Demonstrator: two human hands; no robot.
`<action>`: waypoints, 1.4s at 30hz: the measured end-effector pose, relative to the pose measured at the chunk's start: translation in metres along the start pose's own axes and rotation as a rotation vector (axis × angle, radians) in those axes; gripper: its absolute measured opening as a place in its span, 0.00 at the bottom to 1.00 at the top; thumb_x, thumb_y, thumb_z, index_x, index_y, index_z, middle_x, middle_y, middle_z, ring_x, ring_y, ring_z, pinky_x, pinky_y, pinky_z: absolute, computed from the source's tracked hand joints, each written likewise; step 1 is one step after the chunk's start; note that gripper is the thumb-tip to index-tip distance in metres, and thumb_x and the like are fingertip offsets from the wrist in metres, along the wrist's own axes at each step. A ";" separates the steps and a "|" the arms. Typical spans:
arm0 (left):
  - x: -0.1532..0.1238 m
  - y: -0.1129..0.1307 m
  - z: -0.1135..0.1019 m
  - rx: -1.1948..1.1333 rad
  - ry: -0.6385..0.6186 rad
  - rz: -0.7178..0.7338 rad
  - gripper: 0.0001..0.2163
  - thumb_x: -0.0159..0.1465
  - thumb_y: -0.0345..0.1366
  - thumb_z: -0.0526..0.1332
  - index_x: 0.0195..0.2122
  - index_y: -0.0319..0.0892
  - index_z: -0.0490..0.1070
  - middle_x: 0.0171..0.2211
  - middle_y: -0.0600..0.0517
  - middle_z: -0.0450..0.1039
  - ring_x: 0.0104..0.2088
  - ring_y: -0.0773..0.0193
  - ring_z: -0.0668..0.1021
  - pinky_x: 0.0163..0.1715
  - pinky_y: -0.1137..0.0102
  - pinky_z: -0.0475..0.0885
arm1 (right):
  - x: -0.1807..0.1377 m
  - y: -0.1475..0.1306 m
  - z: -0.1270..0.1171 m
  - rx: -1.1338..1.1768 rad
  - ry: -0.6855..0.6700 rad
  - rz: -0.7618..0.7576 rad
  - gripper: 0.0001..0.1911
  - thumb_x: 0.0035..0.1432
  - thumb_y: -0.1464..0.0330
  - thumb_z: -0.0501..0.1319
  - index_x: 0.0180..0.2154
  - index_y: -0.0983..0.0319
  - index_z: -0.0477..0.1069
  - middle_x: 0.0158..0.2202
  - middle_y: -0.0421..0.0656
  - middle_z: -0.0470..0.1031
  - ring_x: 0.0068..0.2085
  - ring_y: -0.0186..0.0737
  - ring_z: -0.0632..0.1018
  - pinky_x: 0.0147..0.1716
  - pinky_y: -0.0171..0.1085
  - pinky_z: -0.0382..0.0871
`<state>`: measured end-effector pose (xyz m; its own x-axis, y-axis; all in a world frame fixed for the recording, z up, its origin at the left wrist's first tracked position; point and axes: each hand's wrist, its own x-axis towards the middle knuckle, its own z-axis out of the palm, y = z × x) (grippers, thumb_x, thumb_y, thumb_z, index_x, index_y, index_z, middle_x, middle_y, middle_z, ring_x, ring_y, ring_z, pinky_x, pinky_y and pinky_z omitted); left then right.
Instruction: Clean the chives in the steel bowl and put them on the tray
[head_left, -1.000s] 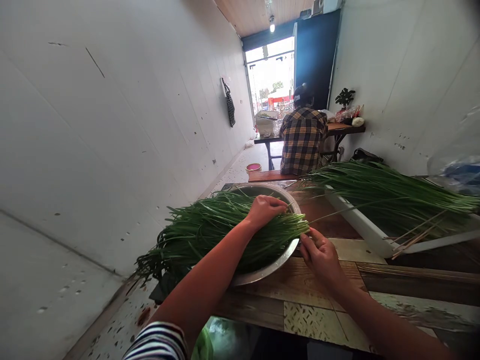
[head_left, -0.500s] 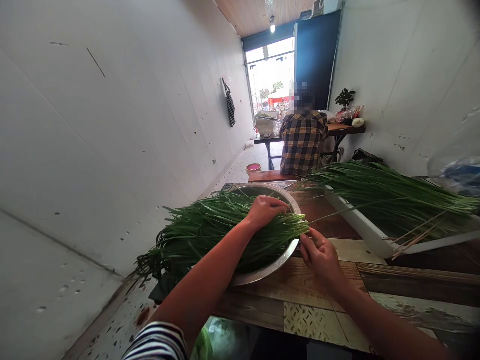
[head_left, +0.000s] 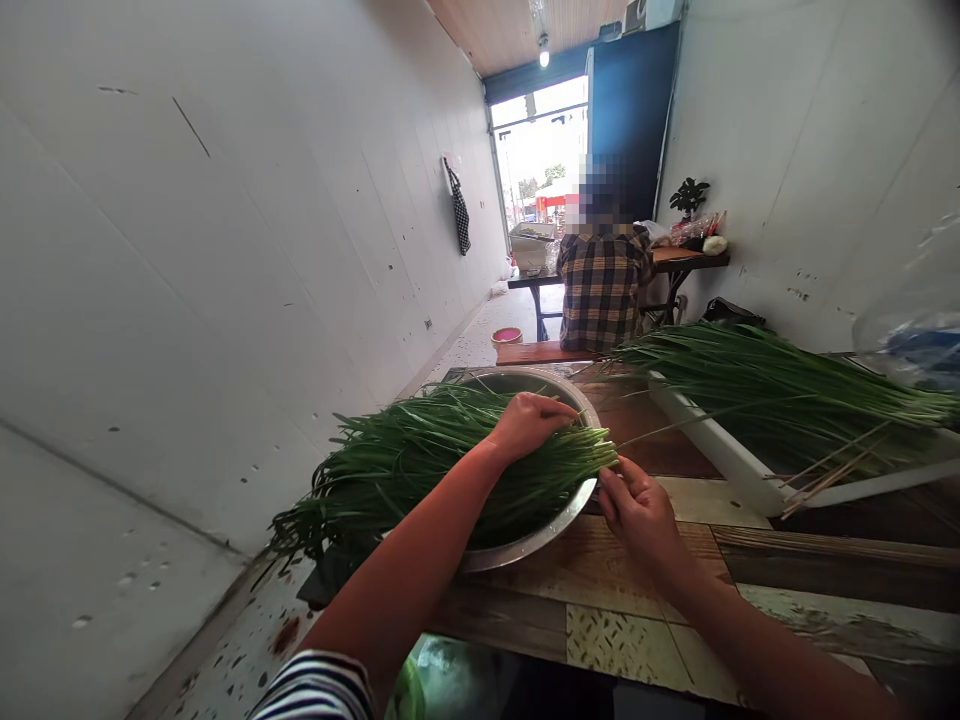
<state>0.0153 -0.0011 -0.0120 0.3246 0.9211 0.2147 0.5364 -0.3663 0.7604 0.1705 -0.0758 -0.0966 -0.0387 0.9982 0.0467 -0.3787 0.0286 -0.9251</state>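
Head view: your left hand point(head_left: 529, 422) lies on top of the chives point(head_left: 420, 470), knuckles up and fingers curled down over the far side of the bundle. Whether that grip closes round any stalks is hidden, so I cannot tell. Your right hand point(head_left: 637, 510) sits just off the rim of the metal basin point(head_left: 540, 535), its grip pinched shut with thumb and forefinger on the cut ends of the chives.

The bundle lies across the basin on the counter point(head_left: 622, 590). Its long axis runs from the cut ends at the basin's right rim out to the leaf tips, which spill over the counter's left edge toward the wall. So the ends point straight at your right hand, which is the nearer one to them. Your left hand rests just behind those ends, over the stalks.

To your right a second pile of chives point(head_left: 772, 390) fills a white tray point(head_left: 720, 450), well apart from both hands. Farther off, a person in a checked shirt point(head_left: 602, 290) sits facing away.
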 end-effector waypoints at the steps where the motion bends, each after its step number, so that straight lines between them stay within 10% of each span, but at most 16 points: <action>1: 0.000 0.000 0.000 0.004 0.001 0.000 0.11 0.56 0.33 0.60 0.37 0.39 0.80 0.33 0.50 0.80 0.35 0.64 0.79 0.41 0.72 0.72 | 0.000 0.000 0.000 0.000 -0.003 -0.006 0.14 0.50 0.58 0.66 0.32 0.61 0.68 0.15 0.31 0.58 0.16 0.25 0.55 0.15 0.28 0.45; 42: 0.001 -0.003 0.003 -0.091 0.054 -0.075 0.10 0.54 0.36 0.61 0.32 0.38 0.80 0.31 0.51 0.80 0.33 0.65 0.78 0.38 0.73 0.72 | -0.003 -0.005 0.003 -0.033 0.004 -0.014 0.14 0.50 0.58 0.66 0.32 0.61 0.68 0.17 0.31 0.57 0.17 0.26 0.55 0.15 0.28 0.46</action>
<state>0.0167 0.0005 -0.0156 0.2425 0.9522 0.1855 0.4841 -0.2845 0.8274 0.1695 -0.0792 -0.0910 -0.0300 0.9978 0.0585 -0.3481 0.0444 -0.9364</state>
